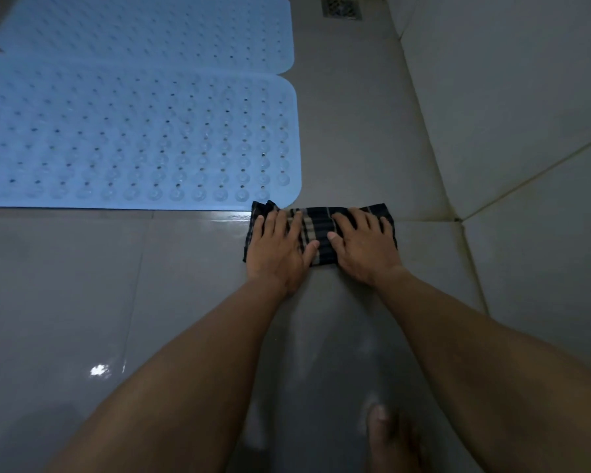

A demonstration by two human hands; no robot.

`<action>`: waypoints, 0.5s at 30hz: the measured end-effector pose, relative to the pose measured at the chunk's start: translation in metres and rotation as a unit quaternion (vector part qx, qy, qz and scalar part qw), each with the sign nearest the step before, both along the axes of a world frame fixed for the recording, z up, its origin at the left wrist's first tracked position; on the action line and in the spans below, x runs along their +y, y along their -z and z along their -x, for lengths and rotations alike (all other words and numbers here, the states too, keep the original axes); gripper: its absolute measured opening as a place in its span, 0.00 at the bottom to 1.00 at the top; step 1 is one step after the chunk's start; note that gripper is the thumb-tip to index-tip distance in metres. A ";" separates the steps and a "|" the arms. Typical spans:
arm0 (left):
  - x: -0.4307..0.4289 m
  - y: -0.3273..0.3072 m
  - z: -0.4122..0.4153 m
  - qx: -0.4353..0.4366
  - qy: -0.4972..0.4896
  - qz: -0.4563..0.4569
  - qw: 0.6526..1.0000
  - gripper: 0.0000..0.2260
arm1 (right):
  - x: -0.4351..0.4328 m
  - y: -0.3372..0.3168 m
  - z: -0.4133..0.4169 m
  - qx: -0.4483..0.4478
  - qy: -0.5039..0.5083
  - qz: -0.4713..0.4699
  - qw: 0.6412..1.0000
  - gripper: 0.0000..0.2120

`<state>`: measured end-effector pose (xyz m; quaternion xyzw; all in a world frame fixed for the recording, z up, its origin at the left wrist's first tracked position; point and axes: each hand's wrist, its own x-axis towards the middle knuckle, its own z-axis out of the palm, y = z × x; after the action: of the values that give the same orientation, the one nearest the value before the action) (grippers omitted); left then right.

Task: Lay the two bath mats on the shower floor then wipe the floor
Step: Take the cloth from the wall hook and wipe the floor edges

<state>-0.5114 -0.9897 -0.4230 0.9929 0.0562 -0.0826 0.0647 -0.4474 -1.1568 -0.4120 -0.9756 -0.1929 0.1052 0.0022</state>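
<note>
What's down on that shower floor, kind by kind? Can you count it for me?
Blue bath mats: 2, far mat and near mat
Striped cloths: 1, cloth flat under the left hand and right hand
Floor drains: 1, drain
Total: 4

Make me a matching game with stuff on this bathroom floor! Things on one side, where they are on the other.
Things:
1. drain
2. near mat
3. cloth
4. far mat

Places:
A. under both hands
B. top, right of the mats
C. farthest away, at the top left
D. left, just beyond the cloth

Pairs: 1-B, 2-D, 3-A, 4-C
</note>
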 end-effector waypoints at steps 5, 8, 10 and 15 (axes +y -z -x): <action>0.032 0.001 0.014 -0.005 -0.023 0.003 1.000 0.32 | 0.032 -0.002 0.007 -0.016 -0.030 0.018 0.999 0.25; 0.050 0.000 0.022 -0.005 -0.034 0.007 0.999 0.33 | 0.050 -0.003 0.012 -0.023 -0.040 0.020 0.999 0.26; 0.061 -0.002 0.027 -0.004 -0.046 0.009 0.999 0.33 | 0.063 -0.003 0.015 -0.026 -0.049 0.017 0.998 0.26; 0.091 -0.006 0.036 -0.005 -0.070 -0.001 0.998 0.35 | 0.092 -0.005 0.020 -0.033 -0.074 0.012 0.997 0.27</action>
<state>-0.5470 -0.8984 -0.4170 0.9870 0.1251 -0.0728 0.0694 -0.4669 -1.0652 -0.4072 -0.9615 -0.2633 0.0749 -0.0237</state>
